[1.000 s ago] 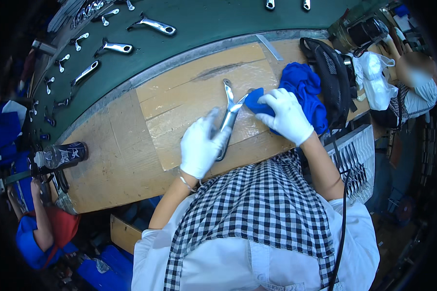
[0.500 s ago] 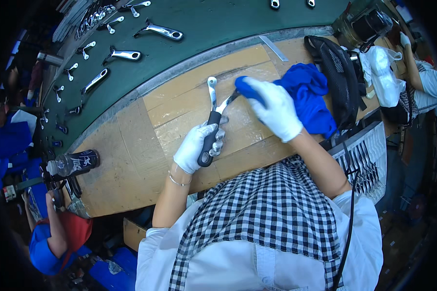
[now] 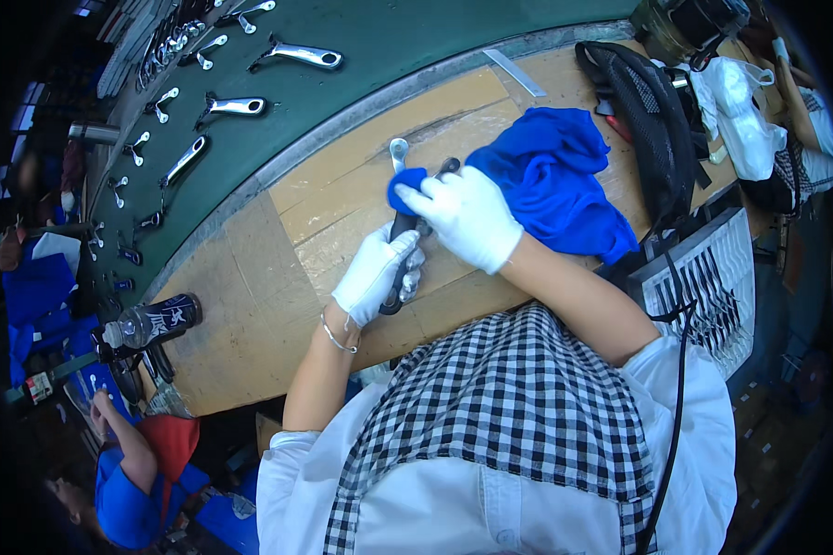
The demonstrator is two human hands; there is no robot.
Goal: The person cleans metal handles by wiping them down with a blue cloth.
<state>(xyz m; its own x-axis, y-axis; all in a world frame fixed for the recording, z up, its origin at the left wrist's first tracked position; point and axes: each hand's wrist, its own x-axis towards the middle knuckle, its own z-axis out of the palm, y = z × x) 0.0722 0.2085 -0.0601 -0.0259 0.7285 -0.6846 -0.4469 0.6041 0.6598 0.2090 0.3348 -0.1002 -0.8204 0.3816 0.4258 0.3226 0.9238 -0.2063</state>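
My left hand [image 3: 377,276], in a white glove, is closed around the black grip of a Y-shaped metal tool [image 3: 399,153] above the cardboard-covered bench. One shiny arm of the tool ends in a round eye; the other, dark-tipped, is mostly behind my right hand. Also white-gloved, my right hand [image 3: 473,220] pinches a blue cloth pad [image 3: 404,191] against the tool, just where the metal meets the grip. The pad hides that part. A crumpled blue cloth [image 3: 548,180] lies beyond my right wrist.
Ahead runs a green belt [image 3: 361,102] carrying several chrome tools [image 3: 307,55]. A metal strip [image 3: 515,72], black mesh bag [image 3: 643,129] and white plastic bag [image 3: 740,111] lie to the right. A bottle [image 3: 153,322] lies at the left; co-workers are on both sides.
My right hand has moved left and slightly down, bringing the blue pad from the tool's right arm onto its middle. My left hand keeps its hold; the view has shifted slightly.
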